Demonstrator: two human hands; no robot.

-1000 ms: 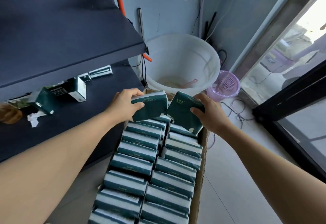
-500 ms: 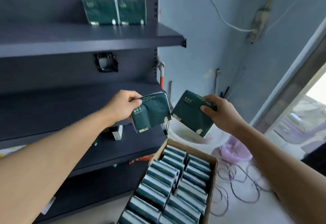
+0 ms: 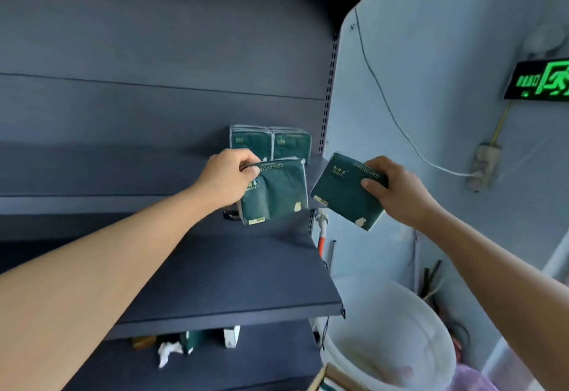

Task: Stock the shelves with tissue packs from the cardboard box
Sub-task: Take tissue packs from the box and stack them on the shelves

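My left hand [image 3: 226, 179] grips a dark green tissue pack [image 3: 277, 192] by its top edge, holding it up in front of the upper shelf [image 3: 107, 172]. My right hand [image 3: 397, 193] holds a second green tissue pack [image 3: 341, 187], tilted, just right of the shelf's end. Two green packs [image 3: 269, 143] stand side by side at the back right of that upper shelf, just behind the pack in my left hand. Only a corner of the cardboard box [image 3: 331, 380] shows at the bottom edge.
A dark middle shelf [image 3: 234, 276] juts out below my hands. Small items and crumpled paper [image 3: 167, 353] lie on the shelf beneath. A white bucket [image 3: 391, 338] stands at the lower right by the blue wall. A green exit sign [image 3: 542, 84] hangs on the wall.
Both hands have lifted their packs from the box up to the upper shelf. My view has tilted upward, so the box has dropped almost out of sight.
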